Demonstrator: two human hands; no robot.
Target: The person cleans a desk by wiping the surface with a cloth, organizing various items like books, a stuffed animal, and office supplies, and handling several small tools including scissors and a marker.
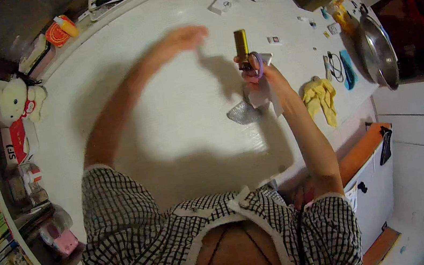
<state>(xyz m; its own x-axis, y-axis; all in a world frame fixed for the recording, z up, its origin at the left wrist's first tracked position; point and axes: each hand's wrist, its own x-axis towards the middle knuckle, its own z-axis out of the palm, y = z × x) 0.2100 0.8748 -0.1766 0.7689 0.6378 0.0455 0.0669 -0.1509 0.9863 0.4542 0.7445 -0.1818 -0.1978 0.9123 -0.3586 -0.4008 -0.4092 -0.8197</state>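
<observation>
My left hand (189, 37) is over the white table (160, 112), blurred by motion, so its fingers do not show clearly. Nothing can be made out in it. My right hand (250, 74) is closed round the lower part of a shiny gold tube (241, 42), which stands upright out of the fist. A light purple ring or band (257, 65) sits at the same hand. Under the right wrist are some white paper (260, 95) and a silvery, crinkled sheet (243, 113); whether the hand also holds the paper I cannot tell.
A yellow cloth (320, 98), a dark cable (335, 67) and a metal basin (378, 52) are at the right. A small white box (222, 4) lies at the far side. Along the left stand a plush rabbit (15, 100) and a bookshelf (15, 214).
</observation>
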